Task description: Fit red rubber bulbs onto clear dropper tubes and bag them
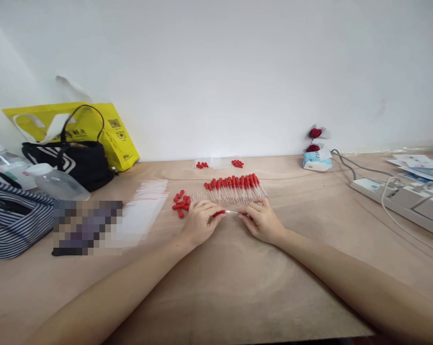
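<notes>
Bulb [218, 213] and tube [232, 212] are held end to end, low over the table [238, 287], and they are the clock's centre here. The left hand [202, 221], at nine o'clock, pinches the red bulb between thumb and fingers; the right hand [262, 221], at three, grips the tube toward its far end, fingertips closed around it. The step in hand looks like seating the tube in the bulb's mouth; how deep it sits cannot be told, as the fingers hide part of the joint.

At twelve o'clock, near the hands, lies a row of capped droppers [235, 182], bulbs pointing away. Loose bulbs [182, 206] lie at nine to ten, with bare tubes [199, 196] at ten, just behind the left hand, so bulbs seem left to fit.

The next move, I judge, calls for a straight push along the tube's line, the left hand keeping the bulb steady and the right pressing without bending. Sideways force could crack the tube if it is glass, or let the soft-looking bulb fold.
</notes>
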A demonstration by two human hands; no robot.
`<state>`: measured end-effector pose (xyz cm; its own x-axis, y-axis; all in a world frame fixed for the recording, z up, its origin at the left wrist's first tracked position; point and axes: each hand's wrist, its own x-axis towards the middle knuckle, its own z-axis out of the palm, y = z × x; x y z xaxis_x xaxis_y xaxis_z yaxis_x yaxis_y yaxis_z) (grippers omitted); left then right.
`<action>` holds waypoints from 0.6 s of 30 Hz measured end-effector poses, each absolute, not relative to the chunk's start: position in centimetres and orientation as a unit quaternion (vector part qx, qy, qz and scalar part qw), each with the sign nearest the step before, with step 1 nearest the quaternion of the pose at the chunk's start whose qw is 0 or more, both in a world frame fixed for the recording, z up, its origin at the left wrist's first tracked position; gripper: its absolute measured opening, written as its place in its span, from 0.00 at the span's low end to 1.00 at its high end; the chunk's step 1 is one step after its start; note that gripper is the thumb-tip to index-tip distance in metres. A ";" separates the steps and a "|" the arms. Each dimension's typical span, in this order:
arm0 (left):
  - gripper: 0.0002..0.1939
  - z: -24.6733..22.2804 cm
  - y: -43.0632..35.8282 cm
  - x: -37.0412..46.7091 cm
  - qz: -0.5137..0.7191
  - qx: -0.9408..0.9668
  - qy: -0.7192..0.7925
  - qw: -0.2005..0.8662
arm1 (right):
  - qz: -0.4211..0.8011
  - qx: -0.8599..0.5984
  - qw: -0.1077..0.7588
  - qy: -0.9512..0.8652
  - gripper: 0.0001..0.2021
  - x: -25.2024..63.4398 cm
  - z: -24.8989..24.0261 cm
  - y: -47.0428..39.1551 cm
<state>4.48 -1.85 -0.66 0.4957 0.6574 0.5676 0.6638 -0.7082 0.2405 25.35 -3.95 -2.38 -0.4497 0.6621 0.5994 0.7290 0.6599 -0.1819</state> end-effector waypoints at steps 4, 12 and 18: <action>0.09 -0.6 -1.9 4.5 -0.322 -0.864 -0.386 0.011 | -0.060 -0.406 0.316 -0.856 0.09 25.3 -2.4 -4.0; 0.09 -0.7 -2.2 4.4 -0.308 -0.878 -0.364 0.028 | -0.102 -0.370 0.307 -0.871 0.11 25.2 -2.3 -4.0; 0.10 -0.7 -2.6 4.3 -0.290 -0.897 -0.332 0.037 | -0.145 -0.338 0.292 -0.883 0.13 25.3 -2.0 -4.1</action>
<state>4.34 -2.62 -0.68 0.6110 0.5739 0.5453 0.6170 -0.7768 0.1262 25.31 -4.09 -2.00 -0.6008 0.5128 0.6132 0.6820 0.7290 0.0587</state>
